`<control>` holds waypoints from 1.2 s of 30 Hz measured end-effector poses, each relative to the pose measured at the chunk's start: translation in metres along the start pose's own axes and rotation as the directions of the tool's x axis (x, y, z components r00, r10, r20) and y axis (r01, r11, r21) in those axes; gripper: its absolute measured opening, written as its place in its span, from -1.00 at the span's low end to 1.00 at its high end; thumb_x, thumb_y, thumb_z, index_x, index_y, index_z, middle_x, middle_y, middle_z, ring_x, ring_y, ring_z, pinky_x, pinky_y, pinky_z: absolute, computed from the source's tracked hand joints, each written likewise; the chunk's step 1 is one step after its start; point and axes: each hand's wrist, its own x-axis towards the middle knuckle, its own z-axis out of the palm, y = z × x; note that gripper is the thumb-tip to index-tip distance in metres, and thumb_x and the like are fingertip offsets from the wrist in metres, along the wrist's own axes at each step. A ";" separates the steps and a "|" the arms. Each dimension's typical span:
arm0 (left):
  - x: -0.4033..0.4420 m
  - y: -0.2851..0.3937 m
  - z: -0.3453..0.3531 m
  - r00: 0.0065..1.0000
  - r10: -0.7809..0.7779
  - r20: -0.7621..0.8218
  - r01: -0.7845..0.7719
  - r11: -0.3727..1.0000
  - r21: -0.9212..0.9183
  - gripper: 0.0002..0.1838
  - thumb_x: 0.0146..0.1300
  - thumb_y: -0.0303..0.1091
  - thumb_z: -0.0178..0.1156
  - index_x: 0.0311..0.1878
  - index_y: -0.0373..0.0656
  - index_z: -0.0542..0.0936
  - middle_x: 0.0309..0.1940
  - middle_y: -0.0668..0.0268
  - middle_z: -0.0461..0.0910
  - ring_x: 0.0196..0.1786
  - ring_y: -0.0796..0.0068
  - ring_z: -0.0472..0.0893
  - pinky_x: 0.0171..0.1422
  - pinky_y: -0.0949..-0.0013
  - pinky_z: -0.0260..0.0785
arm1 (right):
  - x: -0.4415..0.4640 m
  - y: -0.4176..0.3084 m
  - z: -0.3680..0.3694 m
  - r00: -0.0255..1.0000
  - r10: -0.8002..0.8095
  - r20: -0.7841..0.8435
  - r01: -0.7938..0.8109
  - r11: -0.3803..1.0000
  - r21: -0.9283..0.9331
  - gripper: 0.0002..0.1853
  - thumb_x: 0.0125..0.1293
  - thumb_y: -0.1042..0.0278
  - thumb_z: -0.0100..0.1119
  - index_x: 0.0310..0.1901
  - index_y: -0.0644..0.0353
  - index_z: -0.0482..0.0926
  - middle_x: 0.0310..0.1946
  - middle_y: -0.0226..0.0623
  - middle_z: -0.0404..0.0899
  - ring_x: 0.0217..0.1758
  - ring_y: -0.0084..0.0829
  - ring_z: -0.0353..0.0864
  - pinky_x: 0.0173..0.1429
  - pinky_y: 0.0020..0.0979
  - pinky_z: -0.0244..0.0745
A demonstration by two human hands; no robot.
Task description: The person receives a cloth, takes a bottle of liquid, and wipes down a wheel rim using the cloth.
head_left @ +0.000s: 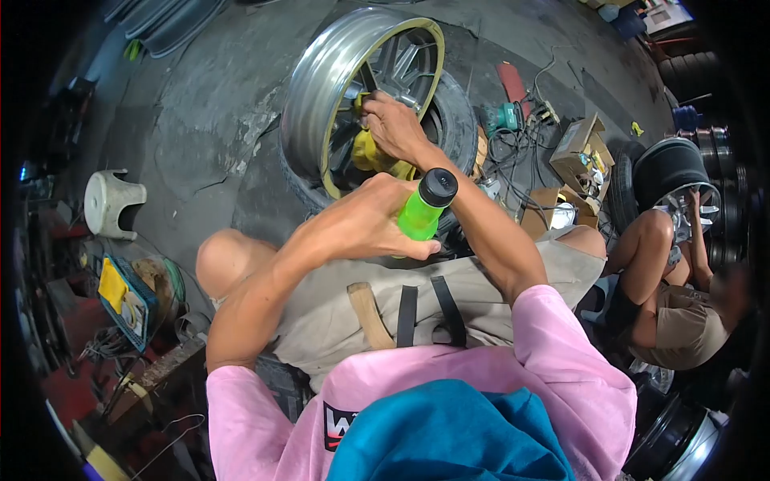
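A silver wheel rim [309, 104] with spokes stands tilted in front of me, its yellowish edge toward my hands. It rests on a dark tyre [459, 120] lying on the floor. My left hand [365, 218] is closed around a bright green bottle [419, 218] with a black cap, held tilted above my lap. Beyond it, my right hand [393, 127] reaches inside the rim near the spokes, its fingers closed on a yellow cloth [370, 152]. Part of the cloth hangs below that hand. The fingertips are partly hidden by the cloth and the hand itself.
At right lie a green power tool [504, 118], tangled cables and open cardboard boxes [579, 152]. A person [682, 321] sits at far right beside a dark rim [670, 172]. To the left are a white stool [115, 204] and a blue basket [128, 309].
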 end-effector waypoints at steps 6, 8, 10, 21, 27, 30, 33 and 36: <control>0.000 0.005 -0.004 0.998 -0.044 0.038 0.043 0.999 0.008 -0.48 0.08 -0.12 0.61 -0.05 -0.29 0.63 -0.39 0.18 0.66 -0.31 0.29 0.59 -0.05 0.18 0.50 | -0.004 -0.021 0.001 0.988 -0.139 -0.066 0.153 0.886 0.438 -0.88 0.36 0.50 -0.07 -0.27 0.26 0.50 -0.28 -0.19 0.39 -0.18 -0.15 0.51 0.00 -0.23 0.42; 0.001 0.004 -0.006 0.998 -0.056 0.031 0.056 0.998 -0.009 -0.47 0.08 -0.11 0.62 -0.05 -0.29 0.63 -0.39 0.17 0.66 -0.32 0.28 0.59 -0.05 0.19 0.50 | -0.013 0.000 0.012 0.994 -0.051 -0.101 0.079 0.951 0.298 -0.83 0.36 0.41 -0.03 -0.24 0.19 0.60 -0.17 -0.13 0.52 -0.09 0.02 0.62 0.01 -0.04 0.52; 0.000 0.000 -0.002 0.999 0.025 -0.023 -0.024 0.999 0.033 -0.47 0.08 -0.11 0.61 -0.06 -0.30 0.64 -0.40 0.16 0.67 -0.33 0.27 0.59 -0.06 0.20 0.50 | -0.019 0.008 0.014 0.995 0.045 -0.093 -0.026 0.980 0.197 -0.84 0.35 0.42 -0.01 -0.24 0.18 0.60 -0.17 -0.13 0.51 -0.08 0.03 0.63 0.01 -0.01 0.53; 0.000 0.006 -0.002 0.999 -0.036 0.034 0.032 0.993 0.110 -0.49 0.08 -0.13 0.61 -0.07 -0.30 0.66 -0.39 0.16 0.68 -0.34 0.29 0.61 -0.09 0.21 0.51 | -0.011 0.013 0.011 0.992 0.093 -0.086 -0.082 0.989 0.126 -0.80 0.39 0.39 0.02 -0.19 0.23 0.64 -0.15 -0.03 0.59 -0.03 0.12 0.63 0.08 -0.01 0.55; -0.003 0.001 -0.004 0.998 0.015 -0.064 -0.010 0.997 0.073 -0.50 0.07 -0.18 0.62 -0.02 -0.26 0.67 -0.22 0.21 0.70 -0.18 0.33 0.65 0.05 0.22 0.52 | -0.045 0.025 -0.041 0.992 0.112 0.050 -0.120 0.967 0.224 -0.80 0.39 0.42 -0.01 -0.19 0.30 0.62 -0.25 -0.05 0.60 -0.14 -0.04 0.66 0.03 -0.10 0.54; -0.003 -0.001 -0.002 0.979 0.085 -0.185 -0.066 0.992 0.106 -0.43 0.08 -0.20 0.61 0.10 -0.28 0.64 -0.12 0.24 0.68 -0.05 0.35 0.66 0.20 0.23 0.50 | -0.070 0.024 -0.066 0.970 0.172 0.170 -0.229 0.881 0.414 -0.81 0.42 0.43 -0.01 -0.21 0.27 0.61 -0.36 -0.26 0.59 -0.22 -0.41 0.60 -0.06 -0.30 0.51; -0.002 -0.002 0.001 0.956 0.058 -0.286 -0.021 0.991 0.130 -0.38 0.11 -0.22 0.60 0.15 -0.36 0.60 -0.07 0.26 0.66 0.04 0.39 0.65 0.33 0.24 0.47 | -0.081 -0.006 -0.103 0.859 0.318 0.402 -0.511 0.478 0.714 -0.92 0.54 0.41 0.07 -0.09 0.10 0.57 -0.23 -0.55 0.56 -0.13 -0.70 0.56 0.00 -0.54 0.53; 0.001 0.000 0.000 0.963 -0.064 -0.260 0.093 0.991 0.101 -0.50 0.14 -0.27 0.58 0.02 -0.36 0.61 -0.06 0.26 0.65 0.06 0.47 0.64 0.30 0.27 0.48 | -0.070 -0.052 -0.121 0.914 0.338 0.226 -0.339 0.327 0.882 -0.88 0.49 0.37 0.12 -0.06 0.12 0.63 -0.21 -0.50 0.58 -0.22 -0.68 0.49 -0.15 -0.54 0.43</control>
